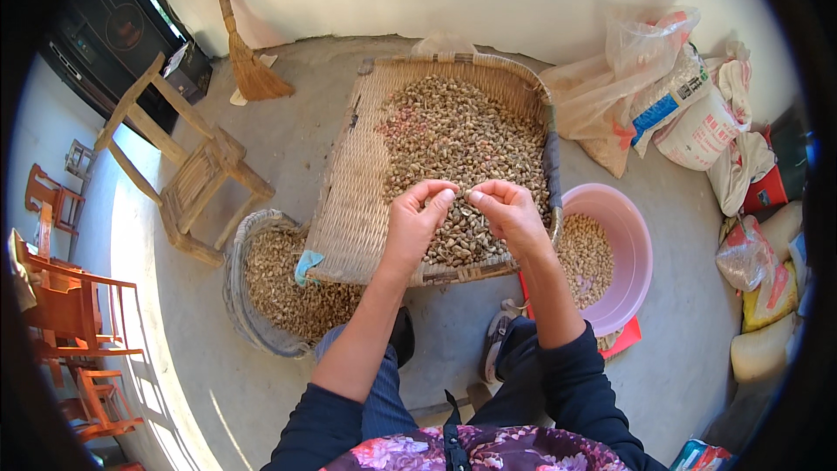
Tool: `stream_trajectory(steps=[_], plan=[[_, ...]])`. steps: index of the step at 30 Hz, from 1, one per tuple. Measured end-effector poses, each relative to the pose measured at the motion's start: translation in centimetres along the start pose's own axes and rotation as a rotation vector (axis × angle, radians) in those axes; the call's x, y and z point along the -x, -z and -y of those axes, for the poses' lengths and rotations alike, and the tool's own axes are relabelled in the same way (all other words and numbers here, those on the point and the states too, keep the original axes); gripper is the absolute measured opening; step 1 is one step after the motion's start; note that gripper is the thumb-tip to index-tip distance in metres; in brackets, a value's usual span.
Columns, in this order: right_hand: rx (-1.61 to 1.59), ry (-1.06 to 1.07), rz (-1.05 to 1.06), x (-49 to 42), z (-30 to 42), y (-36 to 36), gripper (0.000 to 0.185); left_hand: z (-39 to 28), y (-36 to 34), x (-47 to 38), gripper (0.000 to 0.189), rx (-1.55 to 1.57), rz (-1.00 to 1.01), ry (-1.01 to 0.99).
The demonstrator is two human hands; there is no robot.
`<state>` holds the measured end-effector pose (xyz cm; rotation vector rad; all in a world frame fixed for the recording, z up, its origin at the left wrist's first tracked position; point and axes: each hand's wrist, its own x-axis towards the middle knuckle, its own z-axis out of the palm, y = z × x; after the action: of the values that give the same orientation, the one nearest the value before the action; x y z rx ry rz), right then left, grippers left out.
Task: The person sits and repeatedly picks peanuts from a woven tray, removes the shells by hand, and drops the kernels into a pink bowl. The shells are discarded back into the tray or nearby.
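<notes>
Both hands are raised over a woven winnowing basket [353, 190] that holds a heap of unshelled peanuts [471, 137]. On the right, my right hand [509, 209] pinches a small pale piece, seemingly a peanut [467, 194], between thumb and forefinger. My left hand [422, 212] faces it across a narrow gap, thumb and forefinger pressed together; whether anything is between them is hidden. Some pinkish bits [402, 125] lie among the heap's upper left part. Bare woven matting shows along the basket's left side.
Below left stands a round basket [237, 288] of shells or peanuts. A pink basin [633, 255] with pale peanuts [582, 252] sits at right on something red. Around are a wooden chair [189, 176], a broom [245, 65], several sacks [700, 124] and stacked wooden furniture [85, 314].
</notes>
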<state>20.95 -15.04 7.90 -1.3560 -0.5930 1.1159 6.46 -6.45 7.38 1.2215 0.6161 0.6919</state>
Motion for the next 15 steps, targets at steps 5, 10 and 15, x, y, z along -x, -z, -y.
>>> stream_trajectory(steps=[5, 10, 15], plan=[[-0.265, -0.067, 0.093, 0.4, 0.3, 0.6, 0.013, -0.3, -2.0, 0.8, 0.018, -0.329, -0.074, -0.304], [-0.295, -0.135, 0.182, 0.9, 1.0, 0.3, 0.012, -0.7, -2.1, 1.0, 0.016, -0.305, -0.078, -0.254], [-0.328, -0.139, 0.189, 1.0, 1.0, 0.2, 0.016, -0.4, -1.8, 0.9, 0.016, -0.321, -0.048, -0.307]])
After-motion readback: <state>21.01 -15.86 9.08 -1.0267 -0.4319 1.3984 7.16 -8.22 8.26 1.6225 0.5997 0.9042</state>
